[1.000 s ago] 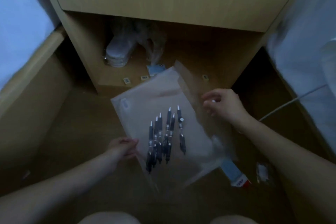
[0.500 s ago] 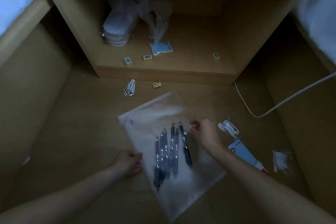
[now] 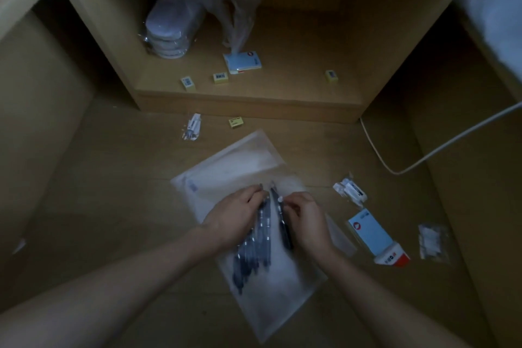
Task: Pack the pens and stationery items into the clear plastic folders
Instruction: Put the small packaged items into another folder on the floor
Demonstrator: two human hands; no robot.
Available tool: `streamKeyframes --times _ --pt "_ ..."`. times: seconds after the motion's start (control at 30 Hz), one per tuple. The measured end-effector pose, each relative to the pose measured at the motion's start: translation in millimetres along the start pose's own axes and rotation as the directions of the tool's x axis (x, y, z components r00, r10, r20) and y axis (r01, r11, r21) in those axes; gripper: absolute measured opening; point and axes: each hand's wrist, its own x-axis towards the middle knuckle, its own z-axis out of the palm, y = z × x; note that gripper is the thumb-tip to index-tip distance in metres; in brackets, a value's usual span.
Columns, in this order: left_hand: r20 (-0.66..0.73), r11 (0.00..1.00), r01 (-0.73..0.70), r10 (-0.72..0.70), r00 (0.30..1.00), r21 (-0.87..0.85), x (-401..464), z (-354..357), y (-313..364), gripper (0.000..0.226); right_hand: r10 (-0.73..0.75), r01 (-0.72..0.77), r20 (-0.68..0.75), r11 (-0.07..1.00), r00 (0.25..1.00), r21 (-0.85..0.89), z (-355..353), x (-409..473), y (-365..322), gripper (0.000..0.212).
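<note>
A clear plastic folder (image 3: 254, 285) lies flat on the wooden floor (image 3: 113, 206), turned diagonally, near the middle of the floor in front of the open cabinet (image 3: 254, 104). Its surface is smooth and slightly milky, with a small pale mark near its left corner that is too blurred to read. A bundle of dark pens (image 3: 254, 246) with light tips lies on its middle part; I cannot tell if they are inside the sheet or on top of it. The left hand (image 3: 234, 220) has curled fingers resting on the pens, and the right hand (image 3: 308, 220) pinches the upper end of one separate dark pen (image 3: 284, 227). To the right of the folder, on the floor, lies a flat light-blue box (image 3: 372, 234) with a round red logo and a red-white end; its writing is not readable. Near it lie two small crinkled transparent packets (image 3: 350, 192). On the cabinet shelf stand small yellow boxes (image 3: 220, 78) with barcode labels.
</note>
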Motion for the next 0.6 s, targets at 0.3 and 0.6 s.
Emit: streamKeyframes --times 0.3,0.6 --pt "0.05 0.987 -0.128 0.123 0.991 0.102 5 11 -16 0.049 -0.14 0.138 -0.01 0.984 0.99 -0.11 14 -5 12 0.023" --pt "0.029 0.992 -0.12 0.118 0.993 0.043 4 11 -18 0.048 -0.271 0.275 0.051 0.928 0.961 -0.251 10 -2 18 0.024"
